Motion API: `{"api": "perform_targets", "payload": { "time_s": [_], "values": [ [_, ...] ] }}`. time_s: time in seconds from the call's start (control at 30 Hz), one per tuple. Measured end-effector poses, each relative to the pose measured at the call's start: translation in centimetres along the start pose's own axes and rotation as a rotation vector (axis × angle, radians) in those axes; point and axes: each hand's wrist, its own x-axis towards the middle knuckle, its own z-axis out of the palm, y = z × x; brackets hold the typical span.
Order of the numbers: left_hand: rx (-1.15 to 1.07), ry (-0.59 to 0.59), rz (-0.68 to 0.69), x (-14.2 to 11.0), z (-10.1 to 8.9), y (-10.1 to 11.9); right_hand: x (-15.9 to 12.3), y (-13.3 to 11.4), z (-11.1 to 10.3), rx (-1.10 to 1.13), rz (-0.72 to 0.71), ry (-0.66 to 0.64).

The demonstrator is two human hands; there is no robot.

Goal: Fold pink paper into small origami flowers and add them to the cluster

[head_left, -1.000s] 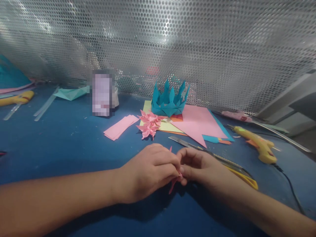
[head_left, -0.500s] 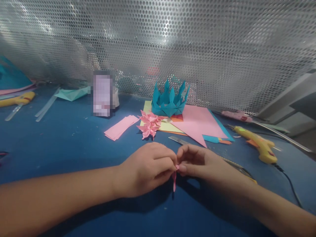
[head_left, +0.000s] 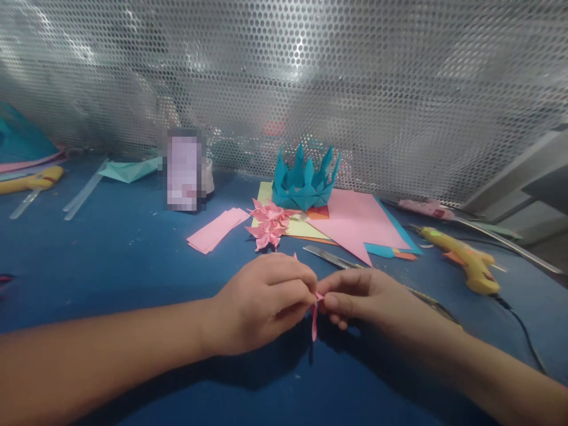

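Observation:
Between my hands is a small folded piece of pink paper (head_left: 315, 325), one narrow point of it hanging down over the blue tabletop. My left hand (head_left: 270, 302) is closed around most of it, hiding its overall shape; another pink tip shows above the knuckles. My right hand (head_left: 355, 293) pinches the paper's right edge between thumb and forefinger. Just beyond my hands lie several pink origami flowers (head_left: 268, 225), with a stack of pink paper strips (head_left: 217, 231) to their left. Scissors (head_left: 331, 255) lie partly under my right hand and wrist.
A blue folded-paper crown (head_left: 304, 186) stands on coloured sheets (head_left: 355, 222) at the back. On the right is a yellow glue gun (head_left: 465, 260) with a cable; another glue gun (head_left: 44, 177), glue sticks (head_left: 86, 188) and a blurred upright phone-like object (head_left: 184, 171) are leftward. Perforated metal (head_left: 284, 71) walls the back.
My right hand has shifted slightly; its forefinger is straighter and the lower fingers now show beneath the thumb. A pink tip has appeared above my left hand, which otherwise stays put.

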Motion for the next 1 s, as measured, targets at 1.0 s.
{"api": "perform_targets", "payload": {
  "time_s": [1.0],
  "values": [
    [0.153, -0.083, 0.098, -0.12, -0.17, 0.13, 0.23, 0.05, -0.1, -0.101, 0.004, 0.06]
  ]
}}
